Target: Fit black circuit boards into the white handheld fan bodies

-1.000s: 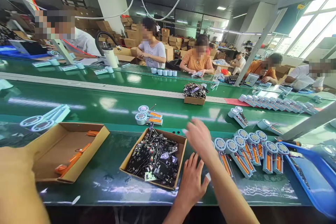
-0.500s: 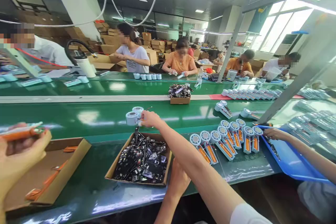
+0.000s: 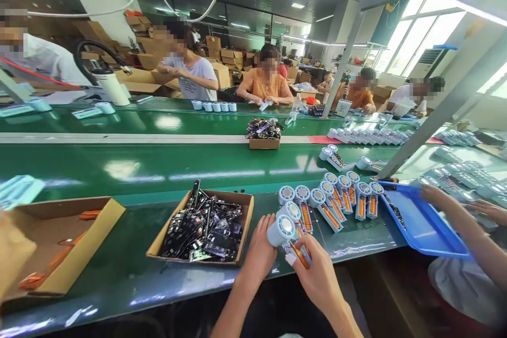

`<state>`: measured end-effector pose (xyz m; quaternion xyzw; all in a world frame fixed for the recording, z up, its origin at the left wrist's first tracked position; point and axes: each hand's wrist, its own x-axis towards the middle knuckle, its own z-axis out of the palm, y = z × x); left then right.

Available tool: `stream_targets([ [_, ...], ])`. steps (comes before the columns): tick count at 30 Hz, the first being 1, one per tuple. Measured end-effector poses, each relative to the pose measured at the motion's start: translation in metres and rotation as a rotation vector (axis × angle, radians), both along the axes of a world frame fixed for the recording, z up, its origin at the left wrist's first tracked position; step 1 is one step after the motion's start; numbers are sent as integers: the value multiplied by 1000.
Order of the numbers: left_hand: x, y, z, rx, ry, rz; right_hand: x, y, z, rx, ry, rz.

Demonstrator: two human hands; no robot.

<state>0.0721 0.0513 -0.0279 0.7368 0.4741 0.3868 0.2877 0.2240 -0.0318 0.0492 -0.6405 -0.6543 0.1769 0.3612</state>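
Just right of the box of circuit boards (image 3: 206, 232), I hold two light-blue round-headed housings (image 3: 282, 229) close together, their heads tilted up toward me. My left hand (image 3: 260, 247) curls around the side of the nearer head. My right hand (image 3: 317, 272) grips the handle end, where an orange battery and thin wires show in the open handle. A white cover sits on a fingertip of that hand. Similar housings (image 3: 328, 206) with orange batteries lie in a row just beyond my hands. How far each hand grips the second housing is partly hidden.
At left, a co-worker's blurred hand (image 3: 13, 253) is beside a cardboard box (image 3: 89, 245) holding orange batteries. On the right, another person's arm (image 3: 459, 216) reaches over a blue tray (image 3: 431, 227). A slanted metal post (image 3: 428, 127) rises beyond the row. More people sit across the green belt (image 3: 206, 161).
My right hand has brought the two housings from above the circuit-board box back toward me and rightward. My left hand now holds them too. The view has shifted slightly.
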Motion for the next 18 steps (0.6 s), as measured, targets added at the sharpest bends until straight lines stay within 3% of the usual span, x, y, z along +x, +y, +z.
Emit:
stream_targets([
  [2, -22, -29, 0, -5, 114, 21, -8, 6, -16, -22, -33, 22],
  [4, -42, -56, 6, 2, 212, -35, -15, 16, -30, -24, -100, 32],
  [6, -57, -69, 23, 4, 225, -119, -18, 24, -43, 15, -197, -11],
  [7, -64, -68, 35, -5, 229, -89, -19, 27, -49, 41, -242, -46],
  [11, -83, -26, 90, -9, 522, 210, -14, 33, -61, 128, -328, -149],
  [13, -85, 1, 107, -27, 773, 266, -11, 31, -61, 175, -348, -124],
  [15, -81, 21, 112, -43, 853, 258, -11, 27, -61, 220, -366, -85],
  [18, -68, 36, 106, -58, 893, 270, -11, 15, -60, 249, -392, -31],
])
